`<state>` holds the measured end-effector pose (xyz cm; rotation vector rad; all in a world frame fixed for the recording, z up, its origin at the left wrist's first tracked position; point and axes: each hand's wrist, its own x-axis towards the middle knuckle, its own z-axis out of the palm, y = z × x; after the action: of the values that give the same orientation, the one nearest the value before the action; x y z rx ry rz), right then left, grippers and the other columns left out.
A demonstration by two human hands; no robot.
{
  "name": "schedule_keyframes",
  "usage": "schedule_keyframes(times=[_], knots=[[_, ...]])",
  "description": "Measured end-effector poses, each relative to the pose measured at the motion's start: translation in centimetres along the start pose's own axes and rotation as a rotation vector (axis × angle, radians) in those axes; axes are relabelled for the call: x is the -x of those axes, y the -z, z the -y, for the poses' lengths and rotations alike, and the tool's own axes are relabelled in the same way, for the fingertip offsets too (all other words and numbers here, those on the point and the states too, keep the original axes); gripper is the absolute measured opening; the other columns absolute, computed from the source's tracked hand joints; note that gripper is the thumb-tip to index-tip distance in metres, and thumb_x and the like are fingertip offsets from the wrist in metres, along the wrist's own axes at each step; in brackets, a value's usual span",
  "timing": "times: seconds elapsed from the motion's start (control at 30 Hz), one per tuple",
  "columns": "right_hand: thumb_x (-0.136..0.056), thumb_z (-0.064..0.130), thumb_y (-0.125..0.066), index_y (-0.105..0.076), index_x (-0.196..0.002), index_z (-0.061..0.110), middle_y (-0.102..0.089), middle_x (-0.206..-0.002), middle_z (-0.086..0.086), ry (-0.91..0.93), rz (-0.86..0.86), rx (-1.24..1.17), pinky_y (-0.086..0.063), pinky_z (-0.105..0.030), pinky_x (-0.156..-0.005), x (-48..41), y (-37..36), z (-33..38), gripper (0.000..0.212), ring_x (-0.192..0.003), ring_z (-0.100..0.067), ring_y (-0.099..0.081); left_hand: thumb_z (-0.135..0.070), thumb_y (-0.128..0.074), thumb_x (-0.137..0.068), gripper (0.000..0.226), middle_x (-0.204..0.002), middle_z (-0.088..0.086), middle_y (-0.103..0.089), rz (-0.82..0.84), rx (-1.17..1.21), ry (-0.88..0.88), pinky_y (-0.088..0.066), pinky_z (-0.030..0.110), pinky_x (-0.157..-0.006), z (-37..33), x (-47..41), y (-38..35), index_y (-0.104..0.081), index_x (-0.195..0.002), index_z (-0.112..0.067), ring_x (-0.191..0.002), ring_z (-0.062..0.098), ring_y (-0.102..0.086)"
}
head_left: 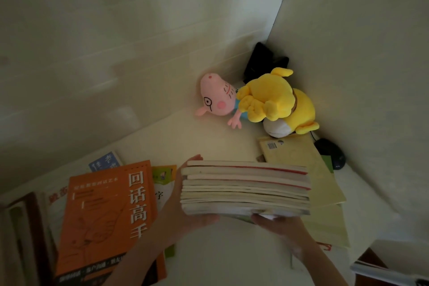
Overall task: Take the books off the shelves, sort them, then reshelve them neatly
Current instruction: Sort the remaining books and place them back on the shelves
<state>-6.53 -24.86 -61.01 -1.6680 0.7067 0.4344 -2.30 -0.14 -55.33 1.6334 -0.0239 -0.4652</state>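
A person holds a stack of books point(246, 188) between both hands just above a pale worktop point(197, 137) set in the corner of a dim room. The left hand point(183, 204) is spread flat against the stack's left end, its fingers straight up the edges of the books. The right hand point(281, 227) supports the near underside. Its fingers are hidden beneath the books, so its grip cannot be made out.

To the left, an orange book point(104, 216) tops a loose heap, with a blue book point(105, 161) and a green-and-white book point(164, 181) poking out from under it. To the right, a yellow-green book point(301, 153) lies flat, partly under the held stack.

A pink pig plush point(216, 97) and a yellow plush point(274, 97) lie in the corner, with a black mouse point(332, 153) by the wall.

No shelf is in sight. The books appear to be off the shelves and the sorting under way. One batch is squared up while the heap on the left is untidy. The reshelving looks to be not yet done.
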Motion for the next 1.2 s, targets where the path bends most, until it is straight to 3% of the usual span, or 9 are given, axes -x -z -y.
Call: schedule_keyframes(times=[0.07,0.17,0.3,0.37,0.57,0.9,1.0,1.13,1.2], knots=[[-0.049,0.046,-0.093,-0.061,-0.069,-0.017,-0.054,-0.068,-0.035,0.016,0.005,-0.017,-0.036,-0.029,-0.067,0.0,0.2,0.0,0.073,-0.068,-0.015,-0.049,-0.080,-0.072,-0.027,0.103,-0.094,-0.047,-0.057,-0.002,-0.020,0.018,-0.039,-0.004,-0.070,-0.1,-0.1,-0.1,-0.047,-0.116,-0.034,-0.092,-0.030,-0.048],[-0.056,0.027,-0.091,-0.077,-0.068,0.014,-0.074,-0.070,-0.004,0.098,0.083,-0.023,-0.049,-0.021,-0.068,0.5,0.0,2.2,0.023,-0.064,-0.004,-0.067,-0.058,-0.087,-0.033,0.095,-0.099,-0.013,-0.067,-0.045,0.080,0.078,-0.047,0.004,-0.070,0.8,-0.8,-0.1,-0.049,-0.114,-0.027,-0.092,-0.017,-0.058],[-0.042,0.035,-0.091,-0.061,-0.117,0.011,-0.072,-0.106,-0.008,0.279,0.178,-0.013,-0.057,-0.028,-0.077,-0.3,0.9,4.6,0.084,-0.097,-0.019,-0.070,-0.023,-0.090,-0.048,0.095,-0.113,0.009,-0.064,-0.055,0.089,0.073,-0.055,0.020,-0.069,0.6,-2.8,0.3,-0.043,-0.129,-0.003,-0.100,0.013,-0.066],[-0.049,0.028,-0.088,-0.049,-0.128,0.009,-0.068,-0.112,-0.009,0.285,0.183,0.012,-0.056,-0.024,-0.073,-0.4,1.0,4.6,0.090,-0.097,-0.016,-0.069,-0.009,-0.086,-0.061,0.083,-0.113,0.010,-0.063,-0.105,0.063,0.068,-0.054,0.018,-0.068,1.1,-3.0,0.3,-0.042,-0.131,-0.002,-0.098,0.009,-0.066],[-0.072,-0.002,-0.078,-0.061,-0.105,0.007,-0.073,-0.083,0.002,0.286,0.117,0.037,-0.052,-0.016,-0.057,1.0,0.5,3.5,0.038,-0.072,-0.008,-0.070,-0.002,-0.078,-0.065,0.078,-0.107,-0.001,-0.060,-0.099,-0.017,0.030,-0.051,0.010,-0.067,2.2,-2.4,-0.9,-0.038,-0.132,-0.002,-0.092,-0.007,-0.062],[-0.054,0.041,-0.091,-0.029,-0.140,0.022,-0.057,-0.127,-0.004,0.239,0.261,0.097,-0.055,-0.040,-0.091,-1.2,1.6,6.4,0.108,-0.114,-0.020,-0.060,-0.023,-0.089,-0.057,0.092,-0.117,0.004,-0.059,-0.106,0.104,0.068,-0.056,0.023,-0.074,0.1,-4.7,-0.1,-0.037,-0.133,-0.016,-0.102,0.013,-0.063],[-0.068,0.040,-0.084,-0.029,-0.132,0.030,-0.056,-0.127,0.006,0.141,0.317,0.198,-0.049,-0.027,-0.090,-2.5,1.1,8.0,0.085,-0.113,-0.014,-0.056,-0.028,-0.085,-0.053,0.088,-0.118,0.010,-0.062,-0.151,0.146,0.265,-0.055,0.041,-0.080,0.4,-6.5,0.9,-0.045,-0.129,-0.013,-0.101,0.026,-0.063],[-0.082,0.031,-0.073,-0.052,-0.120,0.025,-0.062,-0.122,0.000,-0.035,0.345,0.254,-0.045,-0.026,-0.075,-4.3,-1.0,6.7,0.044,-0.105,-0.014,-0.057,-0.015,-0.079,-0.072,0.042,-0.108,0.009,-0.064,-0.177,0.054,0.491,-0.053,0.033,-0.064,2.0,-7.3,0.2,-0.057,-0.107,-0.010,-0.082,0.020,-0.063],[-0.081,0.037,-0.074,-0.054,-0.124,0.017,-0.058,-0.130,-0.005,-0.063,0.264,0.334,-0.050,-0.031,-0.077,-5.2,-2.1,5.1,0.052,-0.109,-0.017,-0.055,-0.016,-0.075,-0.078,0.042,-0.116,0.011,-0.060,-0.256,-0.025,0.486,-0.053,0.034,-0.069,2.8,-7.6,-0.1,-0.055,-0.114,-0.007,-0.085,0.018,-0.061]])
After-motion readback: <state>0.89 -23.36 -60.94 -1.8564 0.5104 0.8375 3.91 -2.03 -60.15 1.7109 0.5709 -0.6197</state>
